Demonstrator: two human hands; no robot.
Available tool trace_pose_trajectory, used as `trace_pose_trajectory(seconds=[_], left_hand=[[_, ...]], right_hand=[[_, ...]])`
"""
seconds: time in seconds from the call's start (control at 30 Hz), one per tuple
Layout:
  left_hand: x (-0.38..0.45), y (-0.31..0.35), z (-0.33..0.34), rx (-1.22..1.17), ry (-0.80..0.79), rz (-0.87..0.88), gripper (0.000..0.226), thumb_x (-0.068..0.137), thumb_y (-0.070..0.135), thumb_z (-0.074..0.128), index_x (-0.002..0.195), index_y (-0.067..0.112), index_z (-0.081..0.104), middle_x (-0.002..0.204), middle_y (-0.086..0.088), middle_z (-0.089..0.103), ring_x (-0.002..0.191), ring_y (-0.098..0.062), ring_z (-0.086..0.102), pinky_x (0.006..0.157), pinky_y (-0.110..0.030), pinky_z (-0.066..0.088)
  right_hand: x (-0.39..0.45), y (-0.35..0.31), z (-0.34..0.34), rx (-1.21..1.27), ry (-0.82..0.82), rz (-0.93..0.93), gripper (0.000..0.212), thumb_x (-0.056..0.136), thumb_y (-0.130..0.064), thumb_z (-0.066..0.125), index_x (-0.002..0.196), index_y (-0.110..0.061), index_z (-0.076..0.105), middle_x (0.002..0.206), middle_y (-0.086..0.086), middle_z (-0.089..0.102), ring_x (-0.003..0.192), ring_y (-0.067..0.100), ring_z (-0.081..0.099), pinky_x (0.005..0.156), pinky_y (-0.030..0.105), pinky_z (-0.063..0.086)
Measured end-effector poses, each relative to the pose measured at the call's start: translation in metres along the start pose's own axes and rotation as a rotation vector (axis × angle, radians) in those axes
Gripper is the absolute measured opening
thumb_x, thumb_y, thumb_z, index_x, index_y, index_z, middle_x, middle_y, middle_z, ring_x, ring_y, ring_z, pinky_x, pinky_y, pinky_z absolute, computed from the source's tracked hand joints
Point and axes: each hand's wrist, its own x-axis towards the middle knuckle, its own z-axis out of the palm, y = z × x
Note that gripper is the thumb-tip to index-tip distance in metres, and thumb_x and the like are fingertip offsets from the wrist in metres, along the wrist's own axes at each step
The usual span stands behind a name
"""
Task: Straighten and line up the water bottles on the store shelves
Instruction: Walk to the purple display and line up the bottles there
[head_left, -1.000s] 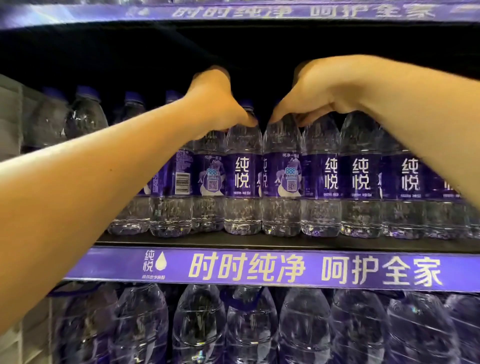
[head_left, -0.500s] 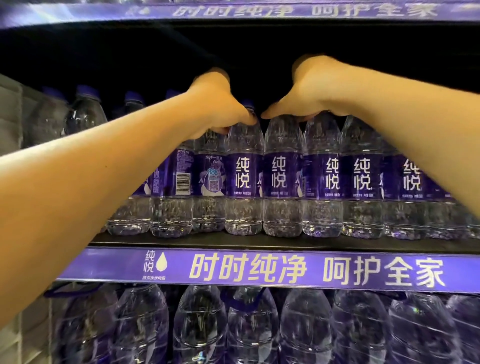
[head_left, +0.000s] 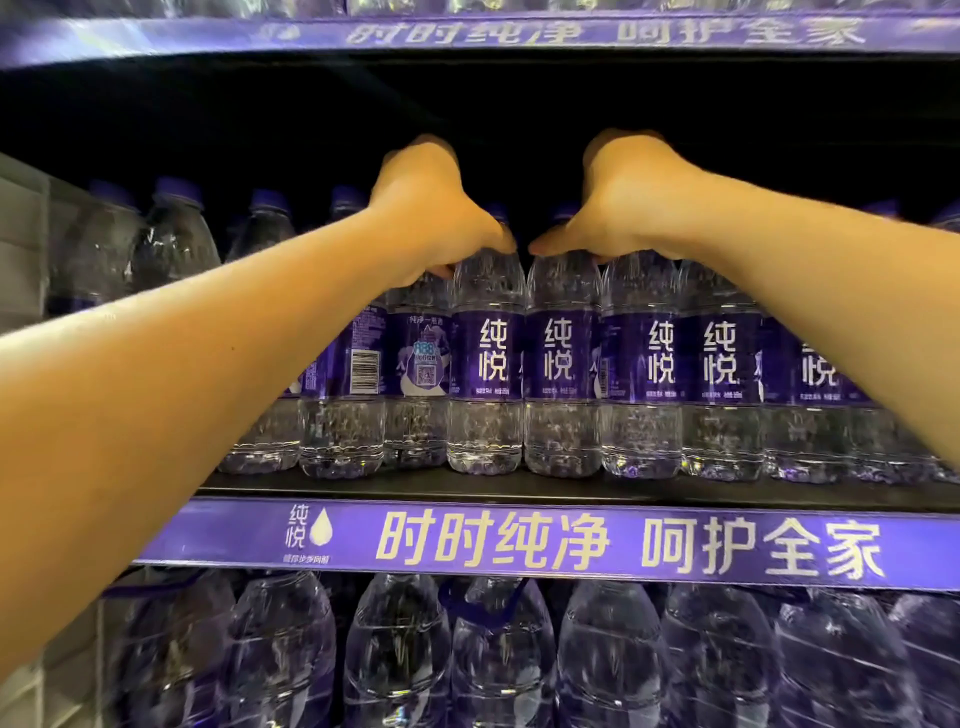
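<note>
Hands meet at the middle of the shelf in the head view, the only one given. The left hand (head_left: 431, 208) curls down over the neck of a clear plastic water bottle with a purple label (head_left: 486, 358), thumb tip on its shoulder; its other fingers are hidden behind, and may reach a neighbour too. The right hand (head_left: 623, 202) is curled the same way over the top of the next clear purple-labelled bottle (head_left: 561, 364), just beside the first. Both bottles stand upright at the front edge of the dark shelf board (head_left: 519, 486), brand characters facing out, touching side by side.

Toward the shelf's left end, 2 front bottles show the wrong face: a barcode-side bottle (head_left: 345, 364) and a QR-code-side bottle (head_left: 418, 358). These look like the work left.

Risk, as I judge it: both forearms lie across the front row, so a careless pull back could knock a bottle off the front edge. Gripping only the necks, a quick twist could tilt a bottle into its neighbours and disturb the row. Large clear jugs (head_left: 395, 649) fill the shelf below the purple banner strip (head_left: 519, 543).
</note>
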Motion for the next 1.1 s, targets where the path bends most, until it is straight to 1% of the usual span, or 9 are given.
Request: trace_pose_trajectory(seconds=[0.17,0.27,0.37,0.53,0.7,0.8,0.9,1.0,1.1], left_hand=[[0.000,0.000,-0.001,-0.117,-0.069,-0.105,0.049,0.063,0.031,0.092,0.099,0.015,0.062,0.088,0.001,0.067,0.071,-0.016,0.067,0.038,-0.020,0.050],[0.003,-0.001,-0.002,-0.153,-0.093,-0.128,0.046,0.066,0.027,0.090,0.100,0.012,0.063,0.091,-0.004,0.068,0.074,-0.016,0.067,0.049,-0.026,0.057],[0.003,-0.003,-0.003,-0.168,-0.097,-0.137,0.039,0.069,0.027,0.089,0.093,0.013,0.062,0.090,-0.006,0.069,0.075,-0.016,0.067,0.059,-0.030,0.061],[-0.005,0.000,-0.004,-0.053,0.001,0.004,0.050,0.066,0.034,0.090,0.103,0.013,0.064,0.092,-0.002,0.069,0.075,-0.021,0.070,0.055,-0.034,0.061],[-0.013,0.000,-0.038,-0.004,0.211,0.152,0.032,0.073,0.040,0.083,0.079,0.011,0.072,0.069,-0.002,0.073,0.063,-0.011,0.072,0.061,-0.033,0.062],[-0.016,-0.013,-0.070,0.030,0.304,0.128,0.031,0.074,0.038,0.081,0.077,0.009,0.073,0.072,-0.005,0.073,0.069,-0.013,0.072,0.066,-0.035,0.062],[-0.027,-0.036,-0.087,0.114,0.349,0.092,0.029,0.072,0.039,0.080,0.077,0.011,0.073,0.075,-0.002,0.072,0.074,-0.013,0.070,0.070,-0.035,0.061],[-0.036,-0.055,-0.091,0.156,0.361,0.060,0.027,0.070,0.042,0.078,0.075,0.016,0.073,0.074,0.003,0.070,0.075,-0.009,0.067,0.062,-0.023,0.053],[-0.038,-0.070,-0.091,0.146,0.301,0.053,0.029,0.069,0.043,0.078,0.075,0.015,0.073,0.072,0.002,0.070,0.072,-0.007,0.065,0.059,-0.022,0.051]], right_hand=[[0.002,0.003,0.003,-0.042,-0.008,-0.008,0.061,0.081,-0.047,0.076,0.123,-0.005,0.061,0.118,0.016,0.068,0.104,0.031,0.067,0.090,0.044,0.053],[0.006,0.006,0.004,-0.015,0.023,-0.005,0.055,0.076,-0.046,0.080,0.112,-0.008,0.065,0.095,0.011,0.070,0.084,0.028,0.067,0.076,0.040,0.054],[0.010,0.010,0.006,-0.019,0.060,-0.008,0.047,0.073,-0.047,0.082,0.100,-0.012,0.066,0.071,0.002,0.059,0.064,0.021,0.057,0.057,0.031,0.046],[0.019,0.011,0.012,-0.057,0.094,-0.047,0.051,0.071,-0.050,0.082,0.106,-0.017,0.066,0.087,0.004,0.066,0.071,0.022,0.059,0.065,0.034,0.052],[0.025,0.015,0.004,-0.055,0.273,-0.072,0.052,0.074,-0.060,0.075,0.091,-0.012,0.067,0.071,0.003,0.059,0.059,0.020,0.054,0.049,0.025,0.038],[0.025,0.002,0.002,-0.024,0.371,-0.124,0.052,0.079,-0.057,0.072,0.082,-0.006,0.066,0.066,0.007,0.061,0.054,0.021,0.051,0.046,0.023,0.035],[0.024,-0.021,0.009,-0.008,0.313,-0.186,0.053,0.082,-0.053,0.072,0.090,-0.001,0.069,0.081,0.015,0.069,0.070,0.032,0.063,0.058,0.032,0.050],[0.026,-0.042,0.017,-0.013,0.274,-0.224,0.051,0.084,-0.049,0.072,0.097,0.001,0.068,0.092,0.019,0.070,0.082,0.038,0.066,0.069,0.042,0.058],[0.035,-0.061,0.025,-0.033,0.217,-0.221,0.046,0.085,-0.047,0.071,0.090,-0.002,0.066,0.083,0.016,0.068,0.075,0.034,0.064,0.061,0.037,0.053]])
